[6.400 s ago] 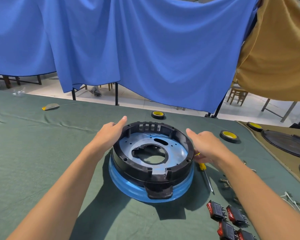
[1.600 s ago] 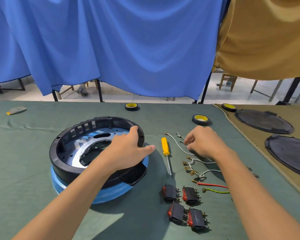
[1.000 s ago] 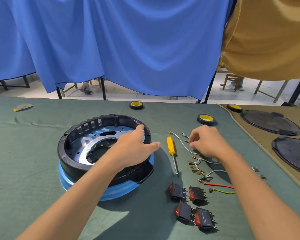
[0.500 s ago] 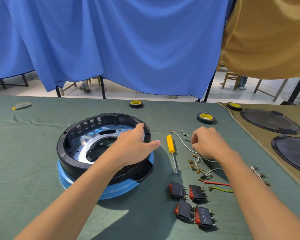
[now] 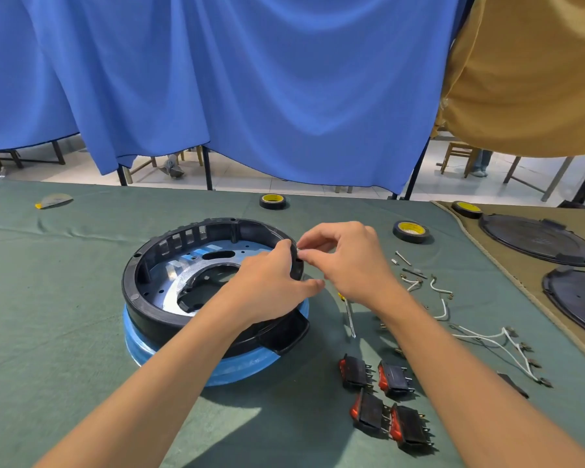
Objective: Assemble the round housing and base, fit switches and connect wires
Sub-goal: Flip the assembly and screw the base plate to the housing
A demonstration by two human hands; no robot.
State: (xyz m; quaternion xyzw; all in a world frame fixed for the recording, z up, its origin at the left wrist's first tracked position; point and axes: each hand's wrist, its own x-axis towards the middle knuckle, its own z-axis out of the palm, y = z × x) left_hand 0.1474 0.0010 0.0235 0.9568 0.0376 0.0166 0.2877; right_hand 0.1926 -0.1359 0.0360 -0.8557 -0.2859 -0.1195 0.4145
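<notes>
- The right hand (image 5: 348,265) pinches a small part (image 5: 299,254) between thumb and forefinger, right at the far right rim of the black housing (image 5: 139,298); the part is too tiny to tell what it is.
- The left hand (image 5: 271,282) grips that same stretch of rim, with the fingers curled over the top edge and the thumb stretched along the outside.
- The housing is a matte black plastic ring with a row of square slots in its far wall and a squared tab jutting from its near right side.
- Inside the housing lies a shiny metal plate (image 5: 176,285) with small holes and a large round opening.
- Beneath the housing sits the glossy blue base (image 5: 233,369), a wider disc showing all along the near edge.
- Just right of the housing, a thin steel screwdriver (image 5: 350,319) pokes out from under the right wrist.
- Near right of the housing lie four blocky black switches (image 5: 355,371) with red faces and metal prongs.
- Farther right of the housing, thin white wires (image 5: 493,342) with metal terminals curl on the green felt cloth (image 5: 65,298).
- Beyond the housing rest rolls of black tape (image 5: 273,201) with yellow cores.
</notes>
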